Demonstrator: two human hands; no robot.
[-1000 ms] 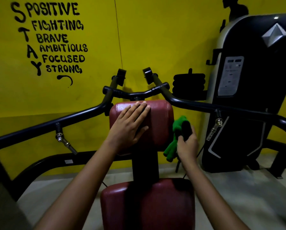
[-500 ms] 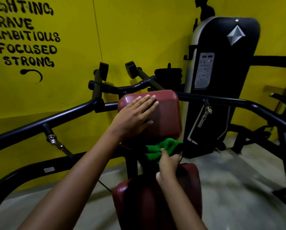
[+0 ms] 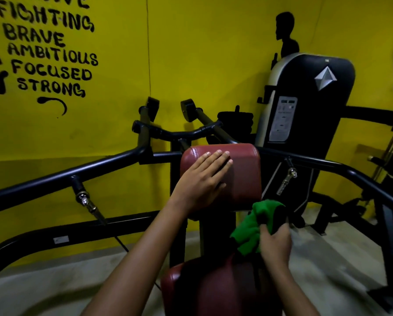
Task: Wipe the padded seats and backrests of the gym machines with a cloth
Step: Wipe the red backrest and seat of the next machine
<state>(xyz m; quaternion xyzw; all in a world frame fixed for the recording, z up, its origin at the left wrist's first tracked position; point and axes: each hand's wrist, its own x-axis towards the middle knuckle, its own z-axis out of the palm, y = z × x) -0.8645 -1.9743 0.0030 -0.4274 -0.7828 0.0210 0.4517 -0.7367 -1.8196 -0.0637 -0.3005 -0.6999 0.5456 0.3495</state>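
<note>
A dark red padded backrest (image 3: 243, 176) stands on a black post in front of me. Below it, the red padded seat (image 3: 204, 290) fills the bottom middle of the view. My left hand (image 3: 202, 181) rests flat on the backrest's left front face, fingers straight. My right hand (image 3: 275, 245) grips a bunched green cloth (image 3: 250, 233) with a dark patch, just under the backrest's lower right corner and above the seat. The post behind the cloth is mostly hidden.
Black machine arms (image 3: 61, 176) sweep out left and right of the backrest, each with a chrome pin (image 3: 86, 201). A black weight-stack housing (image 3: 305, 106) stands at the right against the yellow wall (image 3: 202, 65). Grey floor (image 3: 54, 288) lies below.
My right hand has carried the green cloth from under the backrest's bottom edge out to its lower right corner. My left hand stays flat on the backrest. The view shifted.
</note>
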